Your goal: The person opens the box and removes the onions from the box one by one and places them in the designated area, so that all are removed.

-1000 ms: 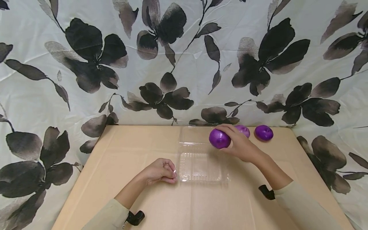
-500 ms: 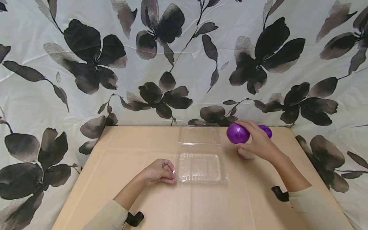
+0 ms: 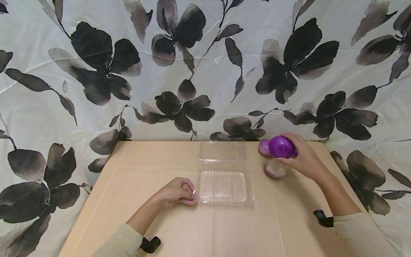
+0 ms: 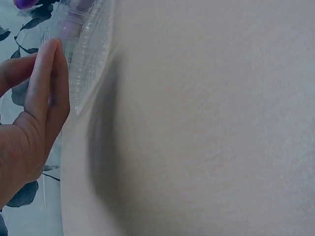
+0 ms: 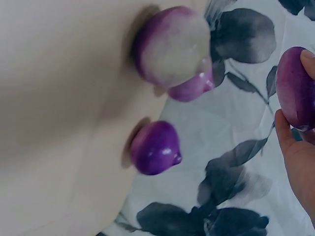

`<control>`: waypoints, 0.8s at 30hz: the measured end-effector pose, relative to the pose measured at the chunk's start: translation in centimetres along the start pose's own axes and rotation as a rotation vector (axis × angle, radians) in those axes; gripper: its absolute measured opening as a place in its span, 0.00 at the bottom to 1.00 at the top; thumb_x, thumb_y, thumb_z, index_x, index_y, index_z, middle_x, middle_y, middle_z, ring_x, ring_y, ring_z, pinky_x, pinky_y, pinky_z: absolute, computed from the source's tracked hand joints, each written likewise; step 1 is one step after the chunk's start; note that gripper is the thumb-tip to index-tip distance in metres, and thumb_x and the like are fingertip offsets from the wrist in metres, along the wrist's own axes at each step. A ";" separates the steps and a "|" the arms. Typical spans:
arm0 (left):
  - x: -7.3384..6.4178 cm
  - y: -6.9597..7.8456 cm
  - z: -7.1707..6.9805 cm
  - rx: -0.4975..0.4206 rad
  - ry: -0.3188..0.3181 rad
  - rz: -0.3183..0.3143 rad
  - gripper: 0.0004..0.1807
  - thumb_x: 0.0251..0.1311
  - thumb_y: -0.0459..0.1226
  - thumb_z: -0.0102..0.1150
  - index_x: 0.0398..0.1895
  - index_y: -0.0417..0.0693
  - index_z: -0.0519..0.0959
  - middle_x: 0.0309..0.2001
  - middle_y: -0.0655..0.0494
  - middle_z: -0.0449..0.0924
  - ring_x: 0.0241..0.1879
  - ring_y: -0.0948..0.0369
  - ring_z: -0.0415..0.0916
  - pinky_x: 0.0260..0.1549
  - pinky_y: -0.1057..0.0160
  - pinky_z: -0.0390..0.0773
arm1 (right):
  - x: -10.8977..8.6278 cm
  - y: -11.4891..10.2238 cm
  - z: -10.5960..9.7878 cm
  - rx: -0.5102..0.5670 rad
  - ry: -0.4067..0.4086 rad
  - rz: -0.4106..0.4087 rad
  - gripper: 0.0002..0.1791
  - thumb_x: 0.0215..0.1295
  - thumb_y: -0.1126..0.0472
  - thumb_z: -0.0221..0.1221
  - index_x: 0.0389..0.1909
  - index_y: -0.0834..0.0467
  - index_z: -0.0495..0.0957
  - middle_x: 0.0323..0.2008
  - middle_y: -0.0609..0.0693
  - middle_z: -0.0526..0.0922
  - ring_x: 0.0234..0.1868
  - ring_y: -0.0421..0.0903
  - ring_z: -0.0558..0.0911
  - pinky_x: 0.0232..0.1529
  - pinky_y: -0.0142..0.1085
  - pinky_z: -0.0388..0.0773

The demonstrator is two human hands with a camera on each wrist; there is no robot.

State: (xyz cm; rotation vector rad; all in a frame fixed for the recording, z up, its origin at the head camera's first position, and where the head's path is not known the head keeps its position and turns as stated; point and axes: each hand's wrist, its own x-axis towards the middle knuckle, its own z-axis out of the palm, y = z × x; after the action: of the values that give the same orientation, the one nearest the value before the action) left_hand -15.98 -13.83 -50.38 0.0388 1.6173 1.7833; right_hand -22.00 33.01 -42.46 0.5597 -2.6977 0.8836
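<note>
My right hand (image 3: 303, 157) holds a shiny purple onion (image 3: 281, 146) between fingers and thumb, raised at the back right of the table. Just in front of it lies a pale purple-and-white onion (image 3: 275, 169). A light purple onion (image 3: 264, 147) shows to its left, and a darker purple onion (image 5: 155, 147) appears in the right wrist view, mostly hidden behind the held one in the head view. My left hand (image 3: 178, 192) pinches the left edge of a clear plastic clamshell container (image 3: 223, 185), which stands open with its lid (image 3: 222, 150) folded back.
The tan table (image 3: 128, 178) ends at the back against a white cloth (image 3: 224, 71) with dark flowers. The onions stand near that back edge, right of the container. A black wrist camera (image 3: 151, 244) sits at the left sleeve.
My right hand has carried the purple onion from over the container to the right, above the other onions. The pale onions came into view. My left hand stayed at the container's edge.
</note>
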 end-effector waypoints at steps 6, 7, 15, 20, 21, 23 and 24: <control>0.0 0.1 0.1 0.007 0.000 0.002 0.10 0.59 0.18 0.60 0.41 0.31 0.72 0.28 0.48 0.83 0.33 0.54 0.89 0.41 0.58 0.93 | -0.8 2.0 -0.4 0.014 0.019 0.043 0.48 0.48 0.62 0.81 0.70 0.63 0.68 0.64 0.65 0.74 0.61 0.63 0.75 0.53 0.16 0.68; 0.0 0.1 0.1 0.008 0.002 0.003 0.10 0.59 0.18 0.60 0.41 0.31 0.72 0.28 0.48 0.83 0.33 0.54 0.89 0.40 0.58 0.93 | -1.0 2.3 -0.5 0.023 0.017 0.055 0.48 0.49 0.62 0.80 0.71 0.64 0.68 0.64 0.66 0.74 0.60 0.63 0.75 0.50 0.11 0.64; 0.2 0.2 0.3 0.007 0.010 0.003 0.11 0.59 0.18 0.59 0.41 0.31 0.71 0.29 0.48 0.83 0.33 0.54 0.88 0.40 0.59 0.93 | -2.0 4.9 -0.8 0.041 0.038 0.076 0.46 0.51 0.64 0.79 0.71 0.66 0.67 0.62 0.68 0.75 0.55 0.58 0.74 0.46 0.06 0.62; 0.4 0.2 0.3 0.009 0.012 0.001 0.10 0.59 0.18 0.60 0.41 0.32 0.72 0.29 0.48 0.83 0.33 0.54 0.89 0.40 0.58 0.93 | -2.6 6.6 -0.8 0.067 0.032 0.087 0.46 0.50 0.66 0.79 0.69 0.69 0.67 0.62 0.70 0.73 0.57 0.62 0.73 0.48 0.04 0.59; 0.5 0.2 0.3 0.008 0.013 0.001 0.10 0.59 0.18 0.60 0.40 0.32 0.72 0.28 0.48 0.83 0.33 0.54 0.89 0.40 0.58 0.93 | -2.7 7.0 -0.8 0.068 0.022 0.100 0.47 0.50 0.66 0.79 0.69 0.70 0.66 0.62 0.71 0.73 0.58 0.64 0.73 0.48 0.04 0.58; 0.5 0.3 0.4 0.006 0.015 0.001 0.10 0.59 0.18 0.60 0.40 0.32 0.72 0.28 0.48 0.83 0.33 0.53 0.89 0.40 0.58 0.93 | -3.0 7.7 -0.8 0.054 -0.004 0.136 0.47 0.52 0.64 0.79 0.70 0.71 0.65 0.62 0.73 0.72 0.59 0.68 0.73 0.53 0.09 0.65; 0.6 0.3 0.4 0.005 0.015 0.001 0.10 0.59 0.18 0.60 0.40 0.32 0.72 0.28 0.48 0.83 0.34 0.53 0.89 0.40 0.58 0.93 | -3.1 8.0 -0.8 0.045 -0.021 0.157 0.47 0.52 0.62 0.78 0.70 0.72 0.65 0.63 0.74 0.72 0.60 0.70 0.73 0.58 0.16 0.72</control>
State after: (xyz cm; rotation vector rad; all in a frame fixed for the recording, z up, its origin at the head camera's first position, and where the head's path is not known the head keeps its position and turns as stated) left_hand -16.37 -13.18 -50.28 0.0287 1.6328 1.7844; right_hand -22.56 40.30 -47.01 0.3716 -2.7769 0.9852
